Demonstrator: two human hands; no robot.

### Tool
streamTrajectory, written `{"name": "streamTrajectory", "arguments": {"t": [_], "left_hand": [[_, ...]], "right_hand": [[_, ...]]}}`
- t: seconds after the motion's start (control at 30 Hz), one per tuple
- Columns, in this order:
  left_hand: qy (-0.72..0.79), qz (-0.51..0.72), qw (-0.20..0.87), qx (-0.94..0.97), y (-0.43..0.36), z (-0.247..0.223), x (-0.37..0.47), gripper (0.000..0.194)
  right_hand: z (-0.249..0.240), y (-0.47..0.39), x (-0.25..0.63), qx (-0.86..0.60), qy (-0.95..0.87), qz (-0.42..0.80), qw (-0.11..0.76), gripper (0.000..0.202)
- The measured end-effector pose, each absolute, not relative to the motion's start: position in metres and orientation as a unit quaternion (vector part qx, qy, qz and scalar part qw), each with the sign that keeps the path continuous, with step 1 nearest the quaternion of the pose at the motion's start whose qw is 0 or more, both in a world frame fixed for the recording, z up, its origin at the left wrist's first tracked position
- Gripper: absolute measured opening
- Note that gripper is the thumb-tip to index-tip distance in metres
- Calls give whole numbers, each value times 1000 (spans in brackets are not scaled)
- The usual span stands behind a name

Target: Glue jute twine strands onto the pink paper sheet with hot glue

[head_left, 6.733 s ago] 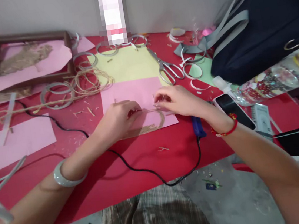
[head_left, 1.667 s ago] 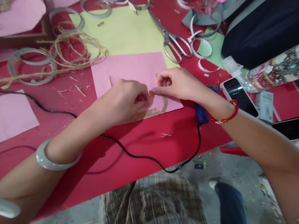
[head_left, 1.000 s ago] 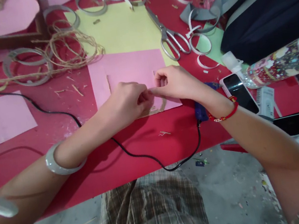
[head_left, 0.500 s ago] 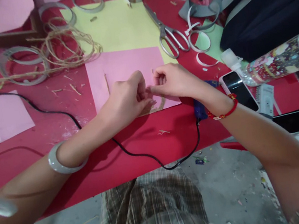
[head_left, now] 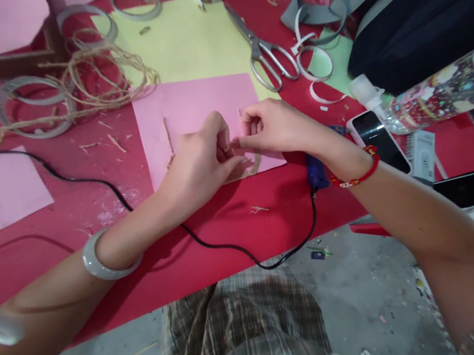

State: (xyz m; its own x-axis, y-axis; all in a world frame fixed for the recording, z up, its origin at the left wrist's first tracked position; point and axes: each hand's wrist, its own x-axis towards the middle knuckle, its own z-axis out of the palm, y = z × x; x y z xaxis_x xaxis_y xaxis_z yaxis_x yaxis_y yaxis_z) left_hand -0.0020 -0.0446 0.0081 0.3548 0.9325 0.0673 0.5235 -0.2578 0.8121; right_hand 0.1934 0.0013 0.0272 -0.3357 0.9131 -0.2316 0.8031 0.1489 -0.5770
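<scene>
A pink sheet of paper [head_left: 189, 98] lies under both hands, with a piece of twine [head_left: 167, 137] along its left side and more twine [head_left: 256, 161] near its lower right edge. My left hand [head_left: 202, 156] is pinched closed over the middle of the sheet. Close beside it, my right hand [head_left: 272, 128] has its thumb and fingers drawn together, the fingertips nearly meeting those of the left. Whatever sits between the fingertips is too small and hidden to make out, though twine shows right beneath them.
Metal scissors [head_left: 263, 55] lie beyond the sheet, partly on yellow paper [head_left: 181, 43]. A coil of twine [head_left: 109, 72] and grey tape rings [head_left: 38, 133] are at left. A black cable [head_left: 224, 244] runs along the front. A phone [head_left: 378, 138] and bottle [head_left: 442, 90] lie right.
The view has shifted slightly. My left wrist has moved a little to the right, uncovering more twine on the sheet's left side. Both hands keep almost the same pinched pose.
</scene>
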Motion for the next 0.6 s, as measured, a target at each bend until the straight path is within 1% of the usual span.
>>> {"name": "streamTrajectory", "arguments": {"t": [0.13,0.3,0.5,0.6], "left_hand": [[491,288,356,741,-45,5,-2,37],[500,286,356,736,-46,6,0,40],[476,261,393,742,-50,10,-6,26],[476,247,390,748,-55,10,-12,18]], "right_hand": [[28,0,193,-572,-753,314,84,28],[29,-2,193,-567,-759,310,81,24],[28,2,196,-560,-755,333,76,27],[28,3,196,-557,-756,336,72,27]]}}
